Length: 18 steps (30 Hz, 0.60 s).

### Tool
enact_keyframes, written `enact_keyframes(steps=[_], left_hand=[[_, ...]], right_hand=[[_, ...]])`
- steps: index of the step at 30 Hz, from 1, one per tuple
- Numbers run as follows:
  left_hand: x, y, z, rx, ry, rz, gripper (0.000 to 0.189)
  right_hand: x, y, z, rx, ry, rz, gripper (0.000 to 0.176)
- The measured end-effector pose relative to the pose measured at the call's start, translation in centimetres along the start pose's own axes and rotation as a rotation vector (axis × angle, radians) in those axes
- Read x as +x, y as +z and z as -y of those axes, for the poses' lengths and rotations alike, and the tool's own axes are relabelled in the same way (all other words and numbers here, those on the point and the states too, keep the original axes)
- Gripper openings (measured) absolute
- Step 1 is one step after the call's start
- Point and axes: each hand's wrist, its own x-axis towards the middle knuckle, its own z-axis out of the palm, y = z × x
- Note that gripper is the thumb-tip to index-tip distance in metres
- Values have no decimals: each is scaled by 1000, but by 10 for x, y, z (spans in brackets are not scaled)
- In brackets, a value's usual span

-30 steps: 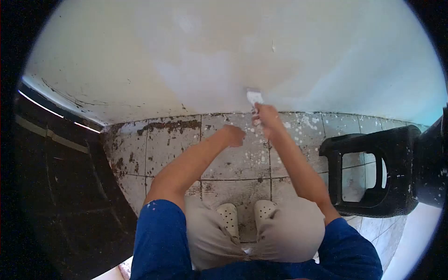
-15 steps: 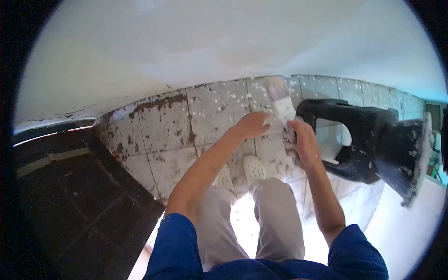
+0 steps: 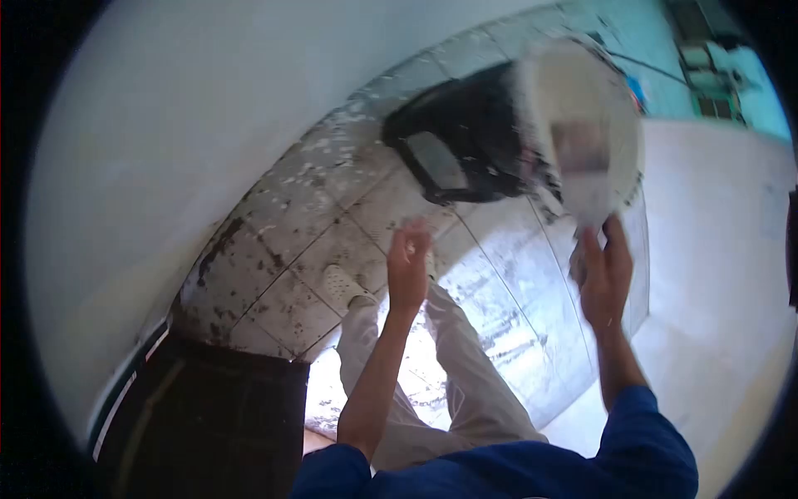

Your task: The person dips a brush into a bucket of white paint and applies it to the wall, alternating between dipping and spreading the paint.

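My right hand is wrapped round the handle of a wide paintbrush with a white-smeared ferrule and brownish bristles. In this view the brush overlaps the mouth of a dark bucket, whose rim is crusted white and whose inside looks cream-coloured. Below the bucket is a black stand with a large opening in its side. My left hand hangs over the floor with nothing in it, its fingers loosely curved and blurred at the tips.
A pale wall curves along the left, above white-spattered floor tiles. A dark panel lies at lower left, and a white surface stands at right. Shelf-like objects appear at the far upper right.
The view has turned right, towards the bucket. My right hand has carried the paintbrush from near the wall's foot to over the bucket's mouth. My left hand has stayed empty.
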Motion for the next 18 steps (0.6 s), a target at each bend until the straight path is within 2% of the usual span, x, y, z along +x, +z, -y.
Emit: enact_keyframes(steps=[1,3,5,7,9,11,14,15,17,18], left_hand=[[11,21,-14,37,36,-3,40],[18,62,-56,-63,210,-51,44],[22,95,-93,-98,323,-75,48],[27,118,-109,-6,457,-76,52],[31,137,-115,205,608,-50,55],[30,149,-118,415,676,-14,56],[32,157,-118,665,718,17,57],[32,158,-115,736,719,24,57],[35,161,-106,708,721,34,58],[37,162,-104,693,725,39,58]], right_hand=[[23,-21,7,-83,-57,-29,34],[69,-52,16,-526,-221,-83,30],[115,-72,7,-925,-504,-38,25],[148,-75,14,-1104,-301,291,19],[179,-70,-9,-1239,-452,408,16],[207,-58,-24,-1264,-500,561,15],[214,-42,-8,-1375,-392,700,15],[219,-43,-15,-1327,-430,705,15],[234,-42,-35,-1229,-501,709,16],[244,-45,-39,-1199,-429,793,14]])
